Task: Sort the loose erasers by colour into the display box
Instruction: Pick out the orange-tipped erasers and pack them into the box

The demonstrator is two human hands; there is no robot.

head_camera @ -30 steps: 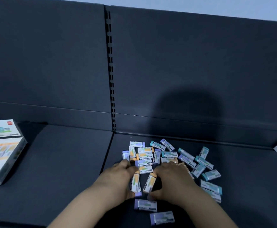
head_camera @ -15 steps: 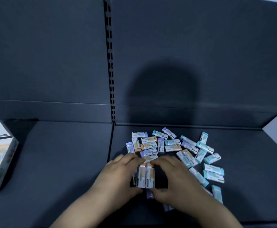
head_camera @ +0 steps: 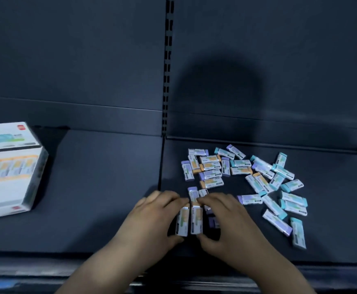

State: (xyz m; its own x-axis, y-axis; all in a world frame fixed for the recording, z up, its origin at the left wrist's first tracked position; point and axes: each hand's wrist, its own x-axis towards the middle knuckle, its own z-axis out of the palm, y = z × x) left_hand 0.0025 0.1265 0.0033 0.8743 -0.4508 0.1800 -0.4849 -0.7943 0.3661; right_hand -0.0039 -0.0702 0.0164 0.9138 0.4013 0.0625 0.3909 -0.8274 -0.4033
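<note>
Erasers (head_camera: 292,185) litter the shelf (head_camera: 109,187); left grip (head_camera: 152,217) and right grip (head_camera: 222,221) together pinch two orange erasers (head_camera: 189,220), held side by side.

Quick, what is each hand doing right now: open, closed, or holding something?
Left hand: closed round the pair of orange erasers, gripping its left side.
Right hand: closed round the same pair, gripping its right side.

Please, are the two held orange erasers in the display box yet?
Out: left hand and right hand grip the orange erasers side by side, apart from the display box.
</note>
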